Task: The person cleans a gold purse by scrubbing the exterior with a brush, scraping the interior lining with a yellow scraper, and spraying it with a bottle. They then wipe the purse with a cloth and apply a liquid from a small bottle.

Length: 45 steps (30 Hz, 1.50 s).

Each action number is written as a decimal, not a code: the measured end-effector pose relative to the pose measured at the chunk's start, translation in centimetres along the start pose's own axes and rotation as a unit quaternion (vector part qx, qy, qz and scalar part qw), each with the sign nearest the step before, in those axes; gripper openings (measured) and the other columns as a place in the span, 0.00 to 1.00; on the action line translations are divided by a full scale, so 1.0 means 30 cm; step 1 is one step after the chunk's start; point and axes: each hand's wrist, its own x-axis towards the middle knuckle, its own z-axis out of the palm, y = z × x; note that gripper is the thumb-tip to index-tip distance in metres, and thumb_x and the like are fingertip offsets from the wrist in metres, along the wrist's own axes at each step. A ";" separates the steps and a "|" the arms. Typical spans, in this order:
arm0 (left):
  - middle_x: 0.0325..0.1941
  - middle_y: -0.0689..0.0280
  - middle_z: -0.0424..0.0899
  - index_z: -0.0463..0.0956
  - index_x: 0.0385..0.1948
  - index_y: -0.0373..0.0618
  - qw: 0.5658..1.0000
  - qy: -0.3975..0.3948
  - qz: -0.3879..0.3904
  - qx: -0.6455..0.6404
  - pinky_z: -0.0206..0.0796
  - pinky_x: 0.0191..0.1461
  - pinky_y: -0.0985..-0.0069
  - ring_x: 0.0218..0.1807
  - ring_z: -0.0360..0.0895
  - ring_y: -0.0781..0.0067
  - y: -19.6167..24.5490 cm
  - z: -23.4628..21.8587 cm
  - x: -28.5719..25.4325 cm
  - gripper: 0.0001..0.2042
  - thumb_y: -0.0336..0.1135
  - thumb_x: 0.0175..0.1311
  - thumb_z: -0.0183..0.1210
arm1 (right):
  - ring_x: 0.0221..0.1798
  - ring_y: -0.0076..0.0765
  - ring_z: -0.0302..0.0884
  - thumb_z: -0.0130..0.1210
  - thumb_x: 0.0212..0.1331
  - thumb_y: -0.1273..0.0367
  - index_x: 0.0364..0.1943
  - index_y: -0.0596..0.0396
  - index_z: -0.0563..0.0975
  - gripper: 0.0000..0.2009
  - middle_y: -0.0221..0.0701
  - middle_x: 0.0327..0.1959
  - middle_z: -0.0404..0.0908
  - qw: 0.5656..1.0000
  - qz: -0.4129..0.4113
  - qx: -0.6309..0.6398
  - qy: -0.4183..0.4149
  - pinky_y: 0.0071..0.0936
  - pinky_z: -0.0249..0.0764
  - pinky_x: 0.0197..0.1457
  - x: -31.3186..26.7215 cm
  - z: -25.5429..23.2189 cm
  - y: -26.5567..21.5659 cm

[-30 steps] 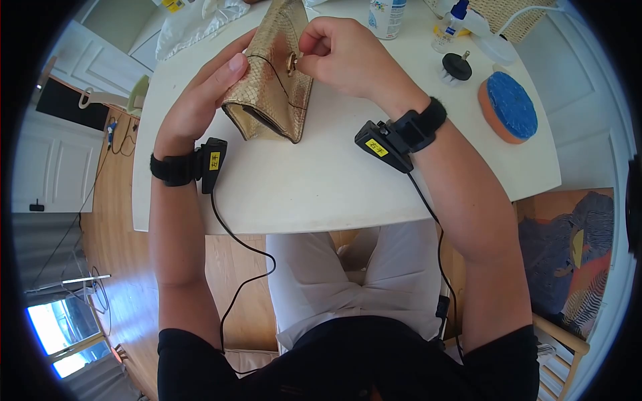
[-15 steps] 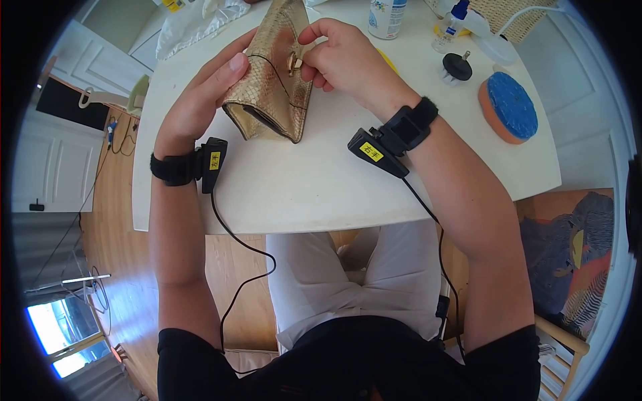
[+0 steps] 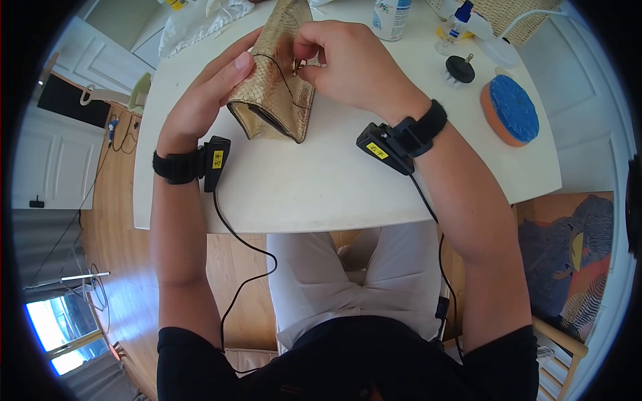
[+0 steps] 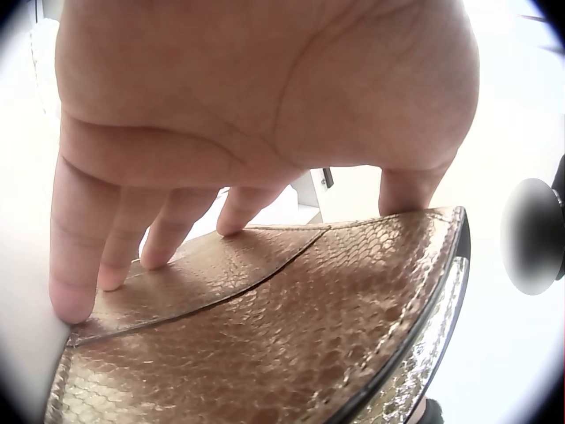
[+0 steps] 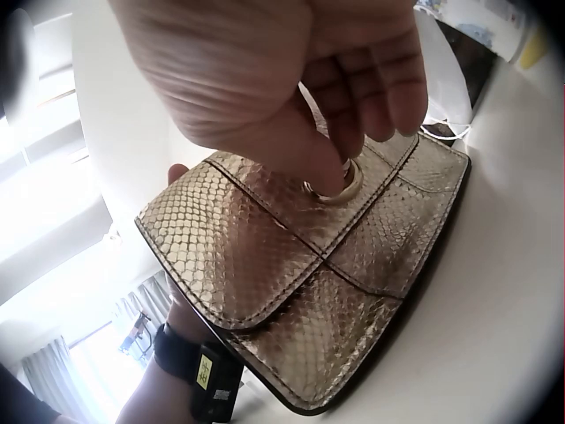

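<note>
A gold snakeskin-patterned clutch bag (image 3: 271, 87) with dark seams stands on the white table, its folded side end toward me. My left hand (image 3: 207, 93) grips it from the left, thumb on the top edge; in the left wrist view the fingers (image 4: 168, 234) lie along the bag's back panel. On the bag's front flap sits a round gold clasp (image 5: 351, 185). My right hand (image 3: 354, 63) pinches this clasp between thumb and index finger, and the other fingers are curled above it. The thumb covers part of the clasp in the right wrist view.
To the right on the table (image 3: 321, 194) stand a spray bottle (image 3: 455, 30), a black-topped brush (image 3: 460, 70) and a blue-and-orange sponge (image 3: 510, 110). A white can (image 3: 391, 17) is behind my right hand. White satin cloth (image 3: 200, 27) lies at back left.
My right fingers loosened and shifted lower at the clasp half a second ago, then closed on it again. The left hand keeps its grip on the bag.
</note>
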 end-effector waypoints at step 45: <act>0.71 0.58 0.71 0.57 0.76 0.38 1.000 0.005 0.006 -0.012 0.54 0.75 0.74 0.71 0.68 0.69 0.010 0.006 -0.001 0.34 0.53 0.77 0.49 | 0.37 0.30 0.85 0.64 0.57 0.74 0.41 0.55 0.78 0.09 0.31 0.33 0.87 0.993 0.081 0.078 -0.042 0.27 0.78 0.42 0.000 0.004 0.001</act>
